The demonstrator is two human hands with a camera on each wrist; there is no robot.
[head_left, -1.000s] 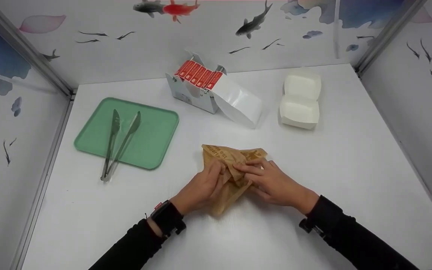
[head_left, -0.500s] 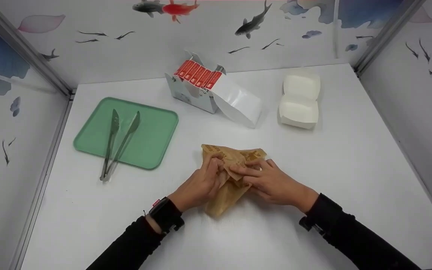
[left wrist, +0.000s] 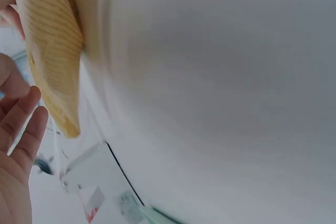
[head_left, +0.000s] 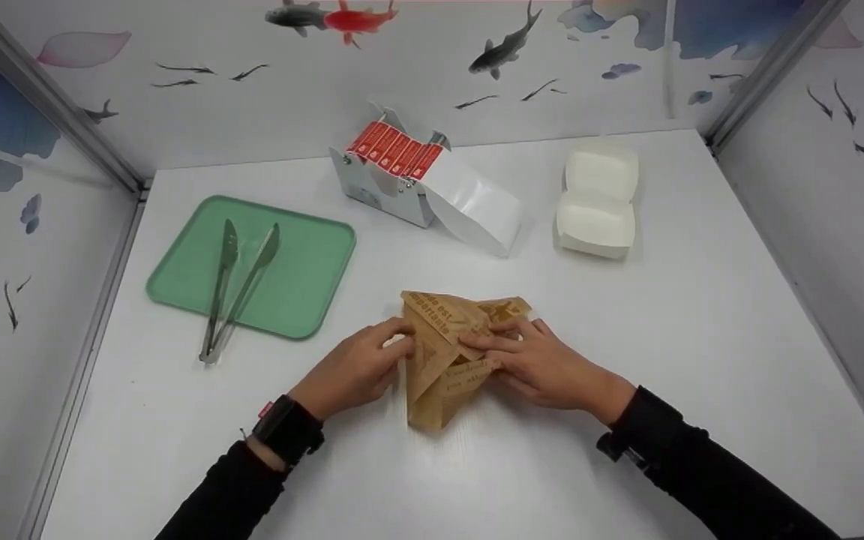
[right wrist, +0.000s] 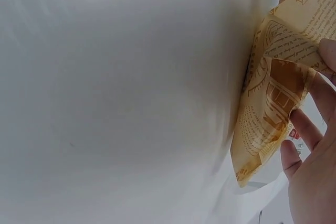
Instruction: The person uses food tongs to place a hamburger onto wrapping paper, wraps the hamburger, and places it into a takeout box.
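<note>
Brown paper wrap (head_left: 436, 352) sits just below center frame, tapering toward the bottom, immediately right of left hand (head_left: 353, 369), fingertips parted, contact unclear; nearer right hand (head_left: 548, 367) pinches its right side.

Can't tell what, if anything, is inside the folded brown wrapping paper (head_left: 436, 364), and its fine print's mostly too tiny to read. Ditto lettering on the red packets (head_left: 394, 150). Wrist views chop bits off the left hand (left wrist: 14, 171) and right hand (right wrist: 317, 166). Left one barely catches the green tray (left wrist: 156, 215). Black sleeves (head_left: 739, 481) run off the bottom in the head view.
</note>
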